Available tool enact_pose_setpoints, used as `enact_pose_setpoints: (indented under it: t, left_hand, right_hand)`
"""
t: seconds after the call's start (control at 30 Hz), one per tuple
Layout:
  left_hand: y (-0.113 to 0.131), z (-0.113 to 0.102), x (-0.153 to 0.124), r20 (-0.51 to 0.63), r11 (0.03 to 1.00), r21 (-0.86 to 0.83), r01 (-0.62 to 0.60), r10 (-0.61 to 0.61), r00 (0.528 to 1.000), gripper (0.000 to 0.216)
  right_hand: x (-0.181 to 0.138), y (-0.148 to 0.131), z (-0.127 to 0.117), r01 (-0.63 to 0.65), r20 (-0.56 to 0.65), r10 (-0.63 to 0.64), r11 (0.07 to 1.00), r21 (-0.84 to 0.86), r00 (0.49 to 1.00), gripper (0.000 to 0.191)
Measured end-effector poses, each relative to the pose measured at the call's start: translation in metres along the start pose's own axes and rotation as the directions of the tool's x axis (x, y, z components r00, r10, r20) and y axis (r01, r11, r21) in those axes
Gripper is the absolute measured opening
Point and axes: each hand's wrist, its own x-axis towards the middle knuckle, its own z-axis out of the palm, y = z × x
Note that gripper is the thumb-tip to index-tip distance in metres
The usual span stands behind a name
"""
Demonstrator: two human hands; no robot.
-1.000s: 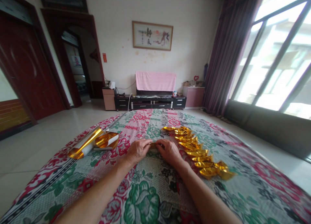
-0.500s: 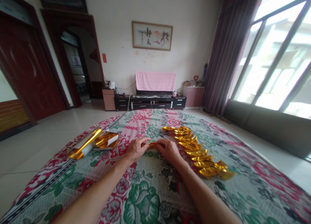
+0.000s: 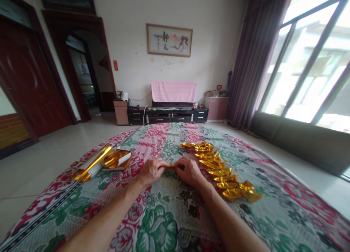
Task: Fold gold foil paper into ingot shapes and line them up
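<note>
Home living room: TV stand (image 3: 169, 115), framed picture (image 3: 169, 40), curtains (image 3: 253, 59).

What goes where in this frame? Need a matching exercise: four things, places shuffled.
Things
1. foil sheets
2. gold row
3. gold piece
4. pink cloth

Places
A. pinched between left hand and right hand
B. draped above the cabinet at the far wall
C. on the blanket, left of both hands
D. on the blanket, right of both hands

Pairs: 1-C, 2-D, 3-A, 4-B
</note>
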Motion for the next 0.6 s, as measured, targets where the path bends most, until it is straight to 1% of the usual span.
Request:
enact_pose_setpoints:
  t: [0.1,0.2,0.33,0.4,0.47,0.6]
  left_hand:
    - [0.0005,-0.0017,-0.0023,0.034,0.995,0.050,-0.084,0.082,0.996,0.022]
    - [0.0005,-0.0027,-0.0039,0.057,0.992,0.062,-0.110,0.107,0.993,0.023]
    - [0.0008,-0.0035,-0.0036,0.063,0.990,0.068,-0.125,0.121,0.991,0.023]
    - [0.0009,-0.0036,-0.0032,0.065,0.989,0.068,-0.130,0.126,0.990,0.023]
    - [0.0007,-0.0036,-0.0031,0.069,0.989,0.067,-0.131,0.127,0.990,0.023]
    - [-0.0004,-0.0026,-0.0034,0.069,0.989,0.067,-0.134,0.129,0.989,0.023]
  right_hand:
    - [-0.0010,0.0001,-0.0027,0.046,0.013,-0.047,0.998,0.038,0.999,0.020]
    - [-0.0018,-0.0005,-0.0050,0.048,0.020,-0.049,0.998,0.046,0.999,0.021]
    - [-0.0021,-0.0022,-0.0057,-0.020,0.008,0.020,0.999,0.051,1.000,0.017]
    - [-0.0017,-0.0027,-0.0057,-0.067,-0.009,0.067,0.996,0.056,0.998,0.020]
    - [-0.0012,-0.0027,-0.0058,-0.077,-0.022,0.079,0.996,0.054,0.997,0.024]
    - [-0.0002,-0.0016,-0.0061,0.038,0.001,-0.038,0.999,0.028,0.999,0.020]
